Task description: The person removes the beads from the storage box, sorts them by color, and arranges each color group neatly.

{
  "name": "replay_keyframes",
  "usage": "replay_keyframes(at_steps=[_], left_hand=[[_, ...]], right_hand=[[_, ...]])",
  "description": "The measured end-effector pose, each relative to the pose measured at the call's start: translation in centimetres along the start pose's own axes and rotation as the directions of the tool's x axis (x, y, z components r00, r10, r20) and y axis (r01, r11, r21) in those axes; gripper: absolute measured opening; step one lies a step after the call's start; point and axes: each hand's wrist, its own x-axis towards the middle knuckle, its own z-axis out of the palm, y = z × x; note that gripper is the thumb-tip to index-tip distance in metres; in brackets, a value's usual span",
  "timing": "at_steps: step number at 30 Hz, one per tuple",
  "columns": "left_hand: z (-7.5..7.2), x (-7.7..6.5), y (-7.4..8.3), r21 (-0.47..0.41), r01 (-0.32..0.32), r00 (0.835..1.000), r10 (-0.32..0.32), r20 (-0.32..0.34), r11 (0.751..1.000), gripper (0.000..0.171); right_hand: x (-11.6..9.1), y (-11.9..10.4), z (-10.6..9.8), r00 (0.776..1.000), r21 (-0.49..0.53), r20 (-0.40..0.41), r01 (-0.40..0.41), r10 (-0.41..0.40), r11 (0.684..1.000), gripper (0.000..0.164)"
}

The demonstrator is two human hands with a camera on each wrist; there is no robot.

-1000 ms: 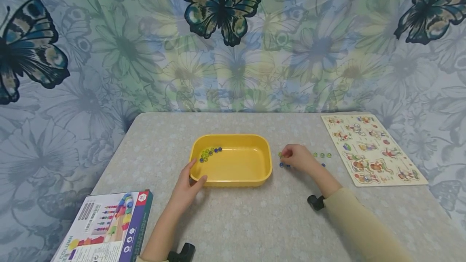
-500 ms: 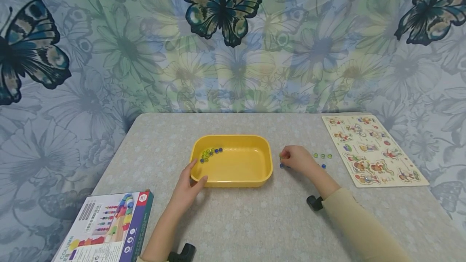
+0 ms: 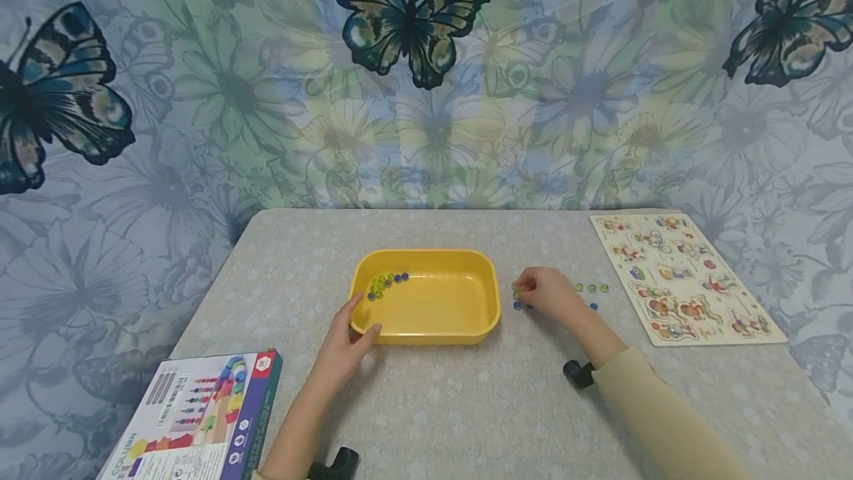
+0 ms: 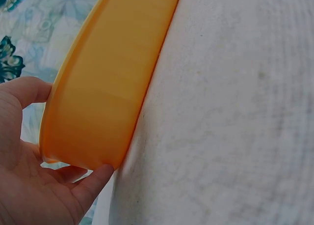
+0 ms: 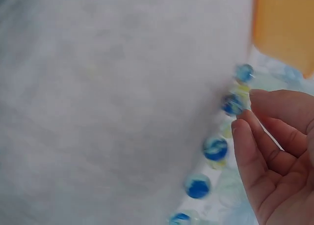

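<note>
My left hand (image 3: 341, 347) grips the near left corner of a yellow tray (image 3: 433, 335), thumb and fingers spread round its wall. Inside the tray, several green and blue marbles (image 3: 389, 282) lie together near the left. To the right of the tray, my right hand (image 3: 543, 292) has its fingertips down among marbles on the table. In the right wrist view its thumb and fingertips are close by a blue marble (image 5: 233, 105); whether they pinch one I cannot tell. Blue marbles (image 5: 215, 149) stand in a row, with green marbles (image 3: 591, 288) in another row behind. The right hand hides part of both rows.
A cream picture board (image 3: 686, 280) lies at the table's right. At the front left is a printed box (image 3: 200, 413). A butterfly-patterned cloth (image 3: 426, 132) hangs behind the table's back edge.
The head view has tipped slightly, so everything sits a little lower. Left hand and tray hold their place; the right hand stays over the marbles with hardly any shift.
</note>
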Motion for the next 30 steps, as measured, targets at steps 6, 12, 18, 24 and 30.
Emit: replay_keyframes(at_steps=[6, 12, 18, 24, 30], left_hand=[[0.0, -0.1, 0.1, 0.002, 0.002, 1.0, -0.002, 0.003, 1.0, 0.073], [0.0, -0.1, 0.2, -0.012, -0.013, 1.0, 0.013, 0.013, 1.0, 0.074], [0.1, 0.1, 0.1, 0.004, -0.001, 1.0, 0.001, 0.003, 1.0, 0.073], [0.1, 0.2, 0.0, 0.015, 0.004, 1.0, -0.004, -0.001, 1.0, 0.073], [-0.4, -0.6, 1.8, -0.016, 0.02, 0.999, -0.019, 0.033, 1.0, 0.072]], right_hand=[[-0.7, -1.3, -1.5, 0.993, 0.096, -0.104, 0.058, -0.048, 0.994, 0.019], [-0.9, -4.4, -1.4, 0.984, 0.204, -0.113, 0.161, -0.14, 0.966, 0.025], [0.4, -8.3, 1.2, 0.985, 0.226, -0.041, 0.171, -0.166, 0.959, 0.028], [2.4, -11.8, 4.9, 0.987, 0.246, 0.046, 0.136, -0.152, 0.96, 0.027], [3.8, -14.8, 8.3, 0.976, 0.237, 0.117, 0.153, -0.185, 0.959, 0.025]])
